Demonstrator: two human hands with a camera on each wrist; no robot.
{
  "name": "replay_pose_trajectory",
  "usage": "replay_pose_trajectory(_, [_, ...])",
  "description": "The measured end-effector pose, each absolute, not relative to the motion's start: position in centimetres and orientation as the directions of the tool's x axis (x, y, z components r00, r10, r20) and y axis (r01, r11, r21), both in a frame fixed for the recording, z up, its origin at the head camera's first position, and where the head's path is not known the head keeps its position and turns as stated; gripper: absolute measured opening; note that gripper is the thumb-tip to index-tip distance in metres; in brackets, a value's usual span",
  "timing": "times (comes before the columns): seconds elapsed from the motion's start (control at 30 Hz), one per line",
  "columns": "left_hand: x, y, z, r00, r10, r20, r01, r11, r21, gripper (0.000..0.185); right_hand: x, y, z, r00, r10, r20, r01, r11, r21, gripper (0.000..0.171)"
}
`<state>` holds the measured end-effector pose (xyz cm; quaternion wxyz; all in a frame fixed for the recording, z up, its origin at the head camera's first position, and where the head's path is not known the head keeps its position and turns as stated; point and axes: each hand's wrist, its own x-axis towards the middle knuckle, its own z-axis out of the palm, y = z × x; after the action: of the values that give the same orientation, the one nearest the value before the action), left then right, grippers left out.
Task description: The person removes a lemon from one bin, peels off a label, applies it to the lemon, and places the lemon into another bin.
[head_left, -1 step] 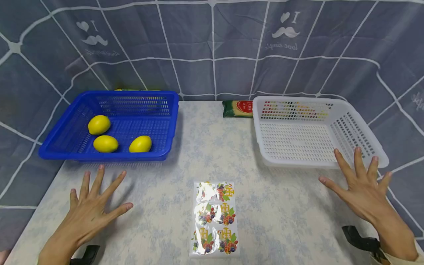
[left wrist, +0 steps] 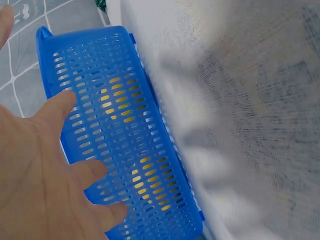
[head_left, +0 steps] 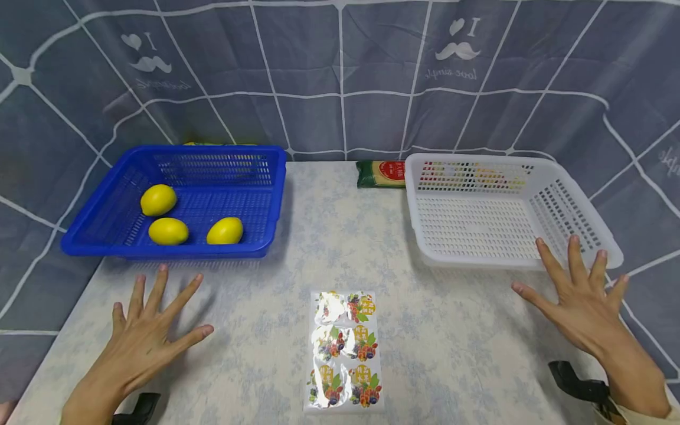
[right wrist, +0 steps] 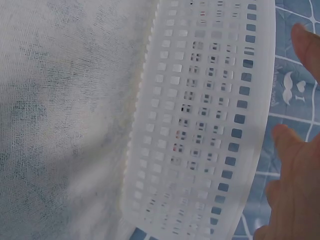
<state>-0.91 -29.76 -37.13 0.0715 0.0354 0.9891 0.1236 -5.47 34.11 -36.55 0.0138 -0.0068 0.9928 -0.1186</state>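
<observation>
My left hand (head_left: 143,330) lies flat on the table with fingers spread, just in front of a blue basket (head_left: 212,154) that holds three yellow lemons (head_left: 159,200) (head_left: 168,231) (head_left: 225,231). My right hand (head_left: 576,295) is also spread flat, its fingertips by the front rim of an empty white basket (head_left: 478,260). Between the hands lies a foil-topped pack of fruit cups (head_left: 344,349). In the left wrist view the left hand (left wrist: 40,170) overlaps the blue basket (left wrist: 130,85). The right wrist view shows the right hand's fingers (right wrist: 295,165) beside the white basket (right wrist: 200,120).
A green and red packet (head_left: 381,174) lies at the table's far edge behind the white basket. A grey patterned cloth (head_left: 340,77) hangs behind and around the table (head_left: 340,236). Black wrist straps (head_left: 576,383) show near the bottom edge.
</observation>
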Motion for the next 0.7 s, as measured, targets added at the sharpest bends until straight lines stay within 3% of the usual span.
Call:
replay_pose_trajectory(0.5, [-0.7, -29.3, -35.4, -0.982, 0.188, -0.011, 0.180, 0.956, 0.233, 0.086, -5.3, 33.9, -36.4, -0.999, -0.010, -0.044, 0.001, 0.970, -0.242, 0.095])
replay_pose_trajectory(0.7, [-0.6, -29.3, -34.4, -0.981, 0.191, -0.044, 0.175, 0.953, 0.246, 0.088, -5.8, 33.4, -36.2, -0.999, -0.023, -0.033, -0.015, 0.974, -0.227, 0.096])
